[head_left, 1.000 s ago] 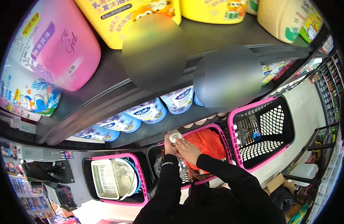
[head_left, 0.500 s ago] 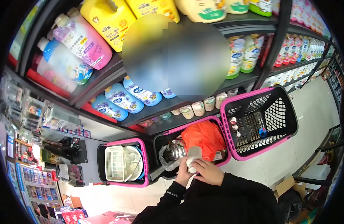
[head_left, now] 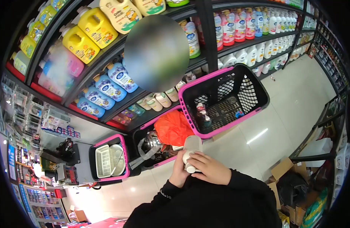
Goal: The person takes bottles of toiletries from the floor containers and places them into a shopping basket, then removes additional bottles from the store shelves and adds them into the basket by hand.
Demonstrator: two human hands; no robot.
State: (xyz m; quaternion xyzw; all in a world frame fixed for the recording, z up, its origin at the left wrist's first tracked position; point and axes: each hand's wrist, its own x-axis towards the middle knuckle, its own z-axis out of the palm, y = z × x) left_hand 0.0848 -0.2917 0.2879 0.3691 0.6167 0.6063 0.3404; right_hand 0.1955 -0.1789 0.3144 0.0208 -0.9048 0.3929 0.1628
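A pale bottle with a white cap (head_left: 193,144) is held between both hands, its cap end toward the body. My left hand (head_left: 178,170) wraps round its left side. My right hand (head_left: 211,169) lies over the cap end and neck from the right, fingers bent against it. Just beyond the bottle, an orange-red plastic bag (head_left: 172,127) fills part of a black basket with a pink rim (head_left: 165,161). Beside the bag in that basket is a shiny metal object (head_left: 152,140).
A large pink-rimmed basket (head_left: 224,102) holds a few small items. At the left, another basket (head_left: 126,155) holds a white rack (head_left: 103,161). Shelves of bottles (head_left: 106,89) run along the front. An open cardboard box (head_left: 283,169) stands at the right.
The view has pulled back and turned from the shelf. Both hands and the bottle have moved from near the shelf edge toward the body; the bottle's full length now shows.
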